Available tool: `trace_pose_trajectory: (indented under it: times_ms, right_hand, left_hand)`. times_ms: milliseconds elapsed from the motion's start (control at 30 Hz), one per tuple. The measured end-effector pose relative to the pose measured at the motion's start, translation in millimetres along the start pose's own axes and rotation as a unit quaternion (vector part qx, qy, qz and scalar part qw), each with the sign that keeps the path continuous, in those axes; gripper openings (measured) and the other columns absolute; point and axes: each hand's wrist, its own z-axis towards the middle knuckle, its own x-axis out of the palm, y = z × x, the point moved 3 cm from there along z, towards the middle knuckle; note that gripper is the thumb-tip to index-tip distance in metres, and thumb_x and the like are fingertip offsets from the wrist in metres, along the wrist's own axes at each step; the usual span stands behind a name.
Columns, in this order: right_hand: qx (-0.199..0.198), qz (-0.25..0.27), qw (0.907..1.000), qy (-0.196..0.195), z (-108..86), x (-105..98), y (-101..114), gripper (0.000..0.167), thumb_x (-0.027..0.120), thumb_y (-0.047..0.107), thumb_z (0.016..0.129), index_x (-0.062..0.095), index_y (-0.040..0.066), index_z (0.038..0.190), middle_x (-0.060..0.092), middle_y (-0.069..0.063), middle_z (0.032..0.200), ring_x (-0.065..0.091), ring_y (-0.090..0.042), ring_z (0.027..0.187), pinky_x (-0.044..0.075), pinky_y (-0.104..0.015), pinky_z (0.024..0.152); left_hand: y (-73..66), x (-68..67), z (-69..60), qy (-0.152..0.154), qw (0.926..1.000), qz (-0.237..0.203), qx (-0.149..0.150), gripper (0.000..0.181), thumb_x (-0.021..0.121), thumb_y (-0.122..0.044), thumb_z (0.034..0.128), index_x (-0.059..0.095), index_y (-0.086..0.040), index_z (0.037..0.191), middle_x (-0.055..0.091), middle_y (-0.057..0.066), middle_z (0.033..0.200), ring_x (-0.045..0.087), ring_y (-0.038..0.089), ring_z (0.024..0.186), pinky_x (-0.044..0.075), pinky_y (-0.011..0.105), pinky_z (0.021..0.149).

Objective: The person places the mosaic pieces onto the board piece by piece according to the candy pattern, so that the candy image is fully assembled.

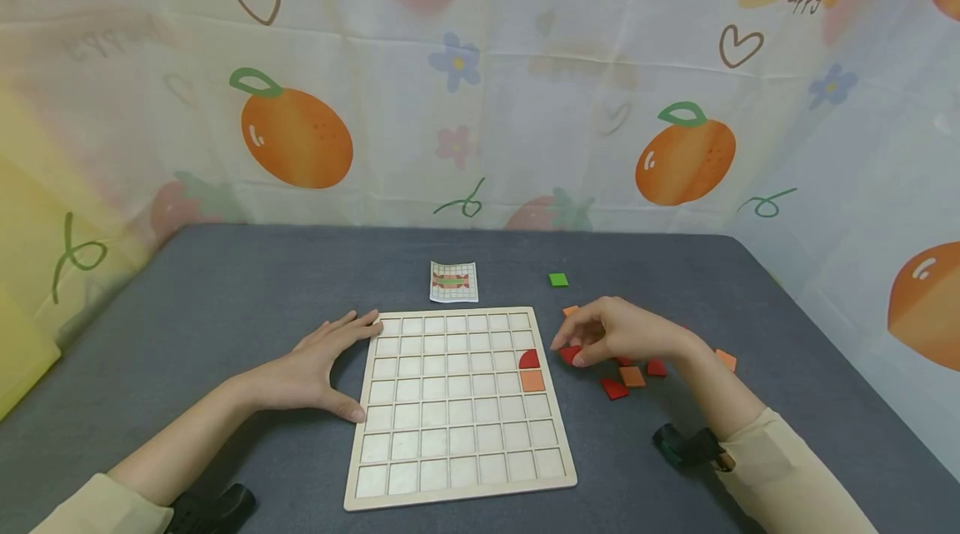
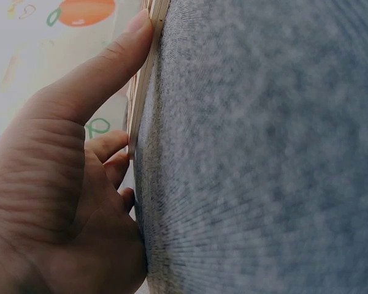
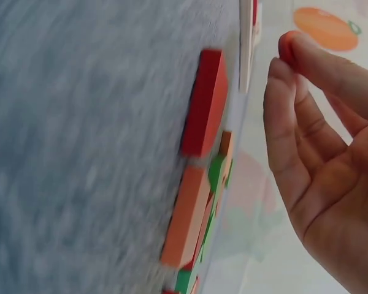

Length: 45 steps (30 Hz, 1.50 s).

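- Right hand (image 1: 621, 329): thumb and fingers closed together in a pinch on a red piece (image 1: 570, 354), just off the right edge of the board (image 1: 461, 501). Piece mostly covered; full outline cannot be told.
- Left hand (image 1: 321, 363): fingers spread apart, thumb and fingertips against the board's left side, near its top corner.
- Step in hand, as I judge it: carrying the red piece to a cell. Best to pinch by the sides, underside free, and turn it to suit the printed card (image 1: 453, 281) before lowering.
- Set one corner against a cell wall, then press flat with a fingertip. Light counter-pressure from the left hand should stop the board sliding.
- Avoid brushing the seated pieces: red quarter-round (image 1: 528, 360) and orange square (image 1: 532, 381), right-hand column, third and fourth rows down.
- Board: pale, wood-looking, thin raised ribs making seven rows of seven shallow cells.
- Loose stock on the table (image 1: 285, 276), right of the board: red block (image 3: 203, 104), orange block (image 3: 185, 217), both thick, smooth-faced, crisp-edged. Green square (image 1: 558, 280) lies apart, beyond.
- Table dark grey, finely mottled; card looks like thin paper, edges slightly curled.
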Motion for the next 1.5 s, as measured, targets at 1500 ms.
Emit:
trace_pose_trajectory:
  times_ms: [1500]
  right_hand:
    - [-0.053, 0.032, 0.9942, 0.087, 23.0, 41, 32, 0.014, 0.077, 0.009, 0.083, 0.077, 0.009, 0.097, 0.075, -0.008, 0.088, 0.066, -0.006, 0.071, 0.056, -0.022, 0.067]
  left_hand:
    - [-4.3, -0.5, -1.0, 0.000, 1.0000, -0.001, -0.003, 0.109, 0.086, -0.051, 0.0661, 0.034, -0.011, 0.153, 0.019, 0.015, 0.166, 0.005, 0.049, 0.153, 0.004, 0.076, 0.112]
